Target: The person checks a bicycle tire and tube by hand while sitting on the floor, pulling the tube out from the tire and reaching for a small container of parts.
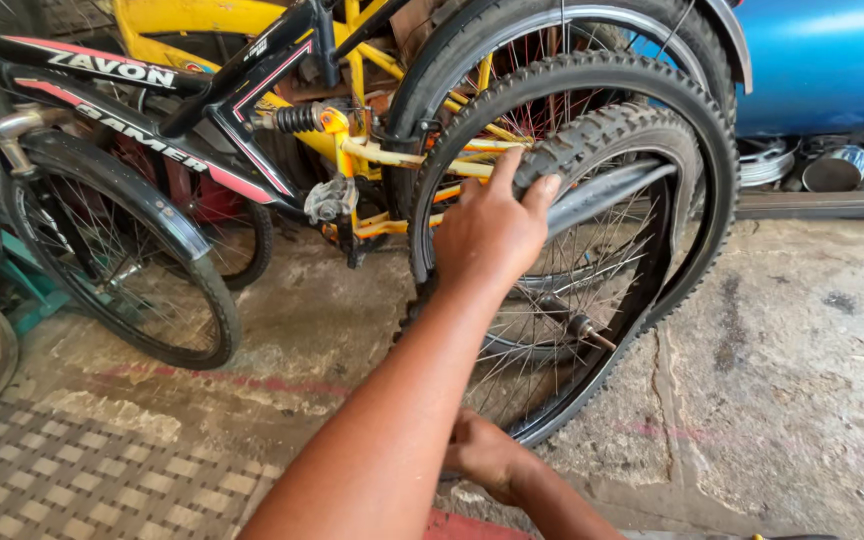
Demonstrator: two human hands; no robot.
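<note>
black bicycle [152,110]; yellow bicycle [372,150] | blue drum [822,60], perhaps; woven mat [82,480]

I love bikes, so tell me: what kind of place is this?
Probably a bicycle repair shop. A loose wheel stands on the rough concrete floor, with its tyre half off under the person's left hand. Parked bicycles crowd behind it, and metal parts lie nearby.

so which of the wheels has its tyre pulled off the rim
The loose wheel under the left hand: its knobby tyre hangs off the rim. The parked bikes' tyres sit seated.
</note>
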